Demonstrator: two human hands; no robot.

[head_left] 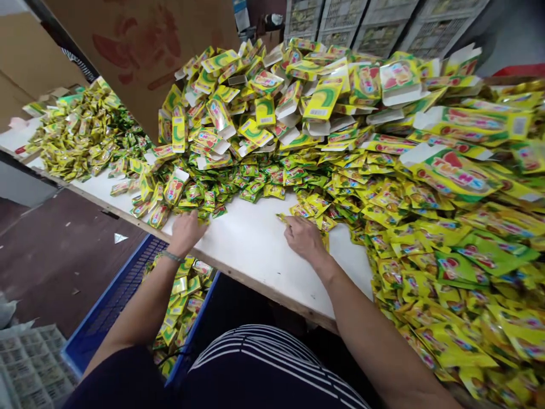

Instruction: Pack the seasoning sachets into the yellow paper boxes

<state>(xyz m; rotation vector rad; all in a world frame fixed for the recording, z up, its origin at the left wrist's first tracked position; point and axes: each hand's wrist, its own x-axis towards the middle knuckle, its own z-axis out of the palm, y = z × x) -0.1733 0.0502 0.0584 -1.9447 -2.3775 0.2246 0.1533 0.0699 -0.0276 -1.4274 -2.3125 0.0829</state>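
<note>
My left hand (pixel 187 230), a green band on its wrist, is at the table's front edge beside green and yellow packets (pixel 195 193); its fingers are curled and what they hold, if anything, is hidden. Farther right, my right hand (pixel 301 234) rests over the white table (pixel 251 238), closed on the corner of a yellow packet (pixel 281 217), beside more yellow packets (pixel 315 204). Behind both hands rises a pile of small yellow and green boxes (pixel 264 113), several with flaps standing open.
Under the table's front edge at the left is a blue crate (pixel 123 295) holding small boxes. Yellow packets (pixel 451 335) cover the right side. A cardboard panel (pixel 136 51) stands at the back left. White crates (pixel 340 23) are stacked behind.
</note>
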